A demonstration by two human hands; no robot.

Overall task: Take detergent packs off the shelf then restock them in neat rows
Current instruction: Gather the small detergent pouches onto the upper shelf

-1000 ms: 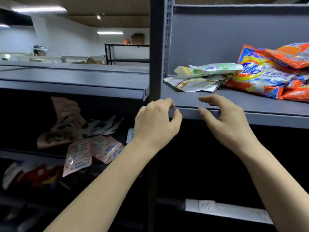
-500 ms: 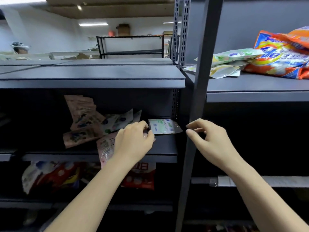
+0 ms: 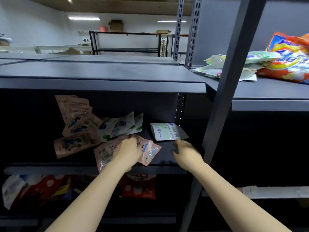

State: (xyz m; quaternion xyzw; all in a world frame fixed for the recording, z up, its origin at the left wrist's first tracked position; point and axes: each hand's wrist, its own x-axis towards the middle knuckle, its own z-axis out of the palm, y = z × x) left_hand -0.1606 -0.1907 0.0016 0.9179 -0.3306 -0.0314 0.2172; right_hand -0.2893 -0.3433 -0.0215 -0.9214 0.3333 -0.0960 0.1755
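Both hands inside the middle shelf [image 3: 50,169] of the dark grey rack. Left hand [image 3: 127,152] lying on top of the pink detergent packs [image 3: 150,152], fingers bent down onto the front pack (blurred, so impossible to tell whether gripping it or only resting on it). Pink packs spread flat near the front edge of the shelf, overlapping one another, one corner hanging a little over the edge.

Right hand [image 3: 186,152] just in front of the white and green pack [image 3: 167,132], fingertips near or touching its lower right corner; contact not clear, also blurred. Fingers loosely bent, with nothing seen between them. White and green pack lying flat at the right end of the shelf, beside the rear upright, apart from the pink packs.

Further left on the same shelf, a loose heap: beige packs [image 3: 75,118] leaning against the back, white packs with green and blue print [image 3: 122,127] lying half over them.

On the shelf below, red bags [image 3: 138,186] and a white bag [image 3: 11,190]. On the upper right shelf, pale green pouches [image 3: 215,67] beside a big orange bag [image 3: 291,59]. A slanted grey post [image 3: 225,91] crossing in front.
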